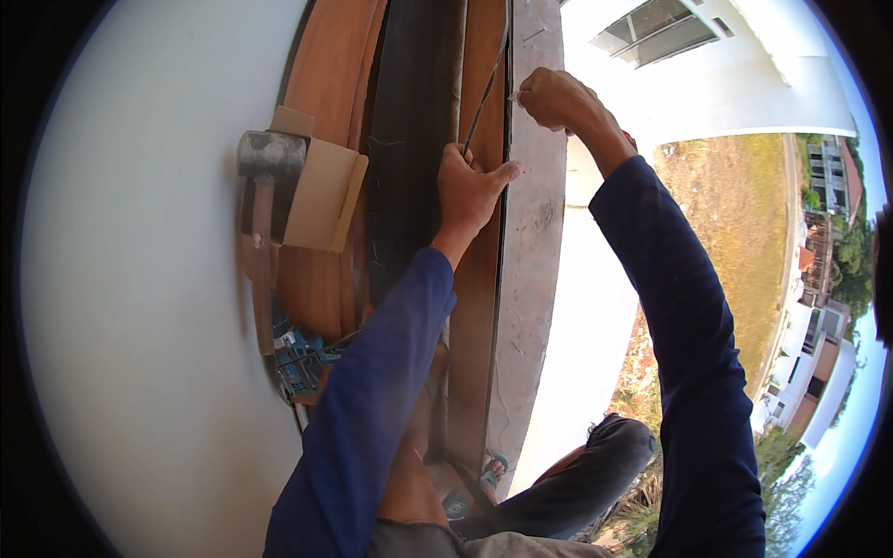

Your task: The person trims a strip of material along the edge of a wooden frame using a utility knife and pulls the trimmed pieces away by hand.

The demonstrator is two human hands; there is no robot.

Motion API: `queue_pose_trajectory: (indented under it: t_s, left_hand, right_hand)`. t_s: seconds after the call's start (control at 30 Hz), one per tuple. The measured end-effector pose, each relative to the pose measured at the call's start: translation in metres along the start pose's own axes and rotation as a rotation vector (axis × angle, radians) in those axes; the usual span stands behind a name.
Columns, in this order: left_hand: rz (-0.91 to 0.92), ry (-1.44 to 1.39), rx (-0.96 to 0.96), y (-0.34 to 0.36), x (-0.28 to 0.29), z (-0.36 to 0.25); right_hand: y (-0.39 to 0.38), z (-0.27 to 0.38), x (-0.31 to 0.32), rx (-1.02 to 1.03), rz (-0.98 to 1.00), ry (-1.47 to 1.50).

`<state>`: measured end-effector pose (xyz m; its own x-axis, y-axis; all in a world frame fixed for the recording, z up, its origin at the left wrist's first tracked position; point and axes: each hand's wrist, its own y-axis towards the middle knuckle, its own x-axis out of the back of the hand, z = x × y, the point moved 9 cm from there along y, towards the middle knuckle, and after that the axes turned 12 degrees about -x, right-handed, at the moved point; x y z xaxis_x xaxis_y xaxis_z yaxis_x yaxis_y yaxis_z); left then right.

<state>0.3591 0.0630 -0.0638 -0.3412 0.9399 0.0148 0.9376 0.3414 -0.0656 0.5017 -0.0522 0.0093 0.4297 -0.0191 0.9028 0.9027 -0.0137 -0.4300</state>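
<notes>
My left hand is closed on a thin dark strip, which runs up and away from the fingers. Its thumb reaches across to the dark edge of a reddish-brown wooden board. Farther off and to the right, my right hand is curled over a pale concrete ledge. A small whitish bit shows at its fingertips, too small to name. Left of the board lies a long black panel.
At left, a short-handled hammer with a blocky grey head leans over an open cardboard box. Teal power tools sit below it, beside the white wall. My bent leg is at lower right; dry grass lies beyond the ledge.
</notes>
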Motion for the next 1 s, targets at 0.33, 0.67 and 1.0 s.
queue_pose_trajectory:
  t_s: [0.33, 0.67, 1.0]
  left_hand:
    - [0.002, 0.063, 0.007, -0.001, 0.001, -0.002]
    - [0.013, 0.084, 0.000, -0.001, 0.002, -0.003]
    - [0.003, 0.061, -0.013, 0.000, 0.000, -0.004]
  right_hand:
    - [-0.006, 0.005, 0.000, -0.115, 0.087, -0.128]
    - [-0.013, 0.009, 0.002, -0.044, 0.011, -0.122]
    - [-0.008, 0.004, -0.002, 0.034, -0.067, -0.070]
